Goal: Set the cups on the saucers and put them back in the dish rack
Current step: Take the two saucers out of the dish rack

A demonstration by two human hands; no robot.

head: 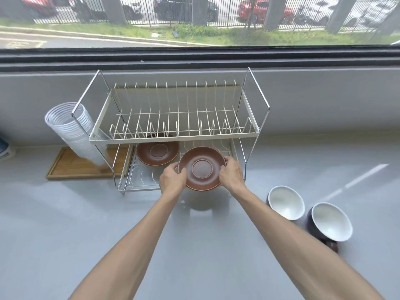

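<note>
On a pale grey bench (65, 224) below a wide window (194, 20), things lay as follows, from left to right. At the far left edge, part of a blue and white item (4, 148) showed, too cut off to identify. Next came a wooden tray (71, 167) with a leaning stack of clear plastic cups (69, 128) on it, the stack tipped so its mouth faced up and left. Just beside it stood a two-tier wire dish rack (177, 118); its cream upper tier held nothing, and a brown saucer (157, 151) lay flat on the left part of the lower wire shelf.

Both bare forearms reached forward from the bottom of the frame toward the rack's lower tier. The left hand (173, 180) gripped the left rim of a second brown saucer (202, 168), its fingers curled closed around the edge. The right hand (231, 174) gripped the right rim the same way, fingers wrapped over the edge and the thumb toward the camera. The saucer was held roughly level at the front of the lower shelf, its near edge jutting out over the bench, to the right of the first saucer and apart from it.

To the right, well apart from the rack, two dark cups with white insides sat on the bench close together: the nearer-to-rack cup (285, 202) and the far-right cup (331, 221), both tilted with their mouths facing up and left. No writing or brand could be read on anything.
</note>
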